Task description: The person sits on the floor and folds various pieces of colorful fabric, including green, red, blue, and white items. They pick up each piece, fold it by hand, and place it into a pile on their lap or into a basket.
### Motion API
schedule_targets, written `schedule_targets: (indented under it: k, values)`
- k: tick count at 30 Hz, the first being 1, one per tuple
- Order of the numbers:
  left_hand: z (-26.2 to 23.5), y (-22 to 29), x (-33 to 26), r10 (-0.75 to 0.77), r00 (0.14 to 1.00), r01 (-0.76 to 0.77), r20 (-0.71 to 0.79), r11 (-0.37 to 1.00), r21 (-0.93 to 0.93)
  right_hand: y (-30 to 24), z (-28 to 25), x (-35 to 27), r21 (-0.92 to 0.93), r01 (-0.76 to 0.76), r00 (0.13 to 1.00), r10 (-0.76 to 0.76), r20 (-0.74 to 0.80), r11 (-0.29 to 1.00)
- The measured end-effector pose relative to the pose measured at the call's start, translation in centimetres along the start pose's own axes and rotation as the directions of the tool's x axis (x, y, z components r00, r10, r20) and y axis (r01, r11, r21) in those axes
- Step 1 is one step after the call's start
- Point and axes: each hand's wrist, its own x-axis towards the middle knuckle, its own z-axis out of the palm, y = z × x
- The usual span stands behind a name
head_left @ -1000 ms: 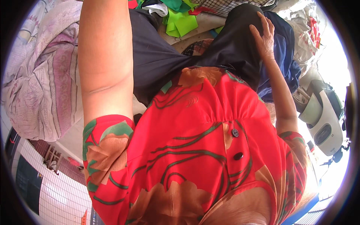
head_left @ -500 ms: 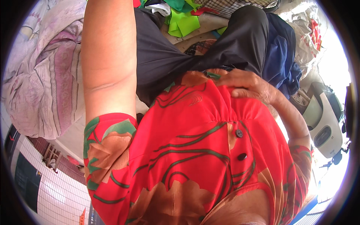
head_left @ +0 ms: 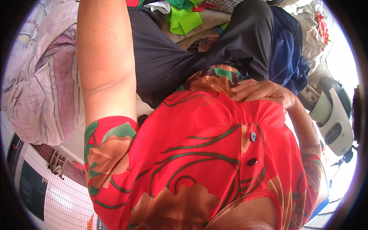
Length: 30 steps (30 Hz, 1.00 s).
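My right hand [head_left: 264, 92] lies on the waist of my red shirt [head_left: 207, 130], which has brown and green leaf patterns and dark buttons. Its fingers stretch leftward over the cloth, close to the patterned hem [head_left: 214, 78], and nothing shows in them. My left forearm [head_left: 107, 50] reaches straight up past the top edge of the picture, so my left hand is hidden from view. Below the shirt hem are my dark trousers [head_left: 168, 57], legs apart.
Bright green cloth pieces [head_left: 184, 20] lie beyond my legs. A rumpled pale, purple-striped cloth [head_left: 46, 92] is on the left, and dark blue fabric [head_left: 285, 57] lies by my right leg. At the right stands a white and grey scooter [head_left: 333, 122].
My right hand has drawn back to the right along the shirt, and its fingers show more spread. More of the patterned hem shows. My left arm has shifted slightly left.
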Motion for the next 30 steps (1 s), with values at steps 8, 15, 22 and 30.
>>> schedule_targets:
  k: [8, 15, 22, 30]
  values:
    - [-0.4, 0.5, 0.0, 0.058, 0.998, -0.059, 0.024, 0.998, 0.025, 0.2, 0.4, -1.2, 0.124, -0.082, 0.994, 0.090, -0.059, 0.989]
    - [-0.3, 1.3, -0.1, -0.044, 0.998, 0.048, 0.047, 0.996, -0.079, 0.4, 1.6, -1.2, 0.301, -0.050, 0.971, 0.117, -0.210, 0.952]
    - [-0.6, 6.5, 0.0, 0.084, 0.972, -0.035, 0.217, 0.975, -0.219, 0.6, 1.2, -1.7, 0.007, -0.143, 0.966, 0.141, -0.216, 0.990]
    - [8.9, 11.7, -4.7, 0.612, 0.715, -0.237, 0.337, 0.667, -0.707, 1.1, 1.3, -3.4, 0.289, -0.068, 0.958, 0.143, -0.247, 0.955]
